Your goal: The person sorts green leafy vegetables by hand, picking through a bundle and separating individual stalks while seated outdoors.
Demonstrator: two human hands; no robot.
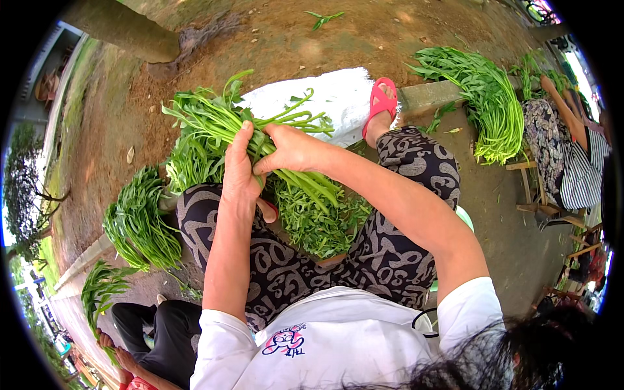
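Observation:
Both my hands are closed around one bunch of leafy green stems (292,180), held above my knees. My left hand (240,163) grips it from the left, thumb up along the stems. From the right, my right hand (287,148) wraps the same bunch, thumb and fingers around its middle. Leaves point to the upper left, and cut stem ends spread to the right and below. Beneath, between my legs, lies a heap of loose green leaves (317,234). More leafy greens (195,161) lie just left of the bunch. A white woven sack (317,95) is spread on the ground beyond it.
Piles of long-stemmed greens lie at left (146,224) and right (492,107), along a concrete curb (429,96). A person in black trousers (168,331) holds greens at lower left. Another person sits at right near a wooden stool (531,183). A tree trunk (126,31) stands at upper left.

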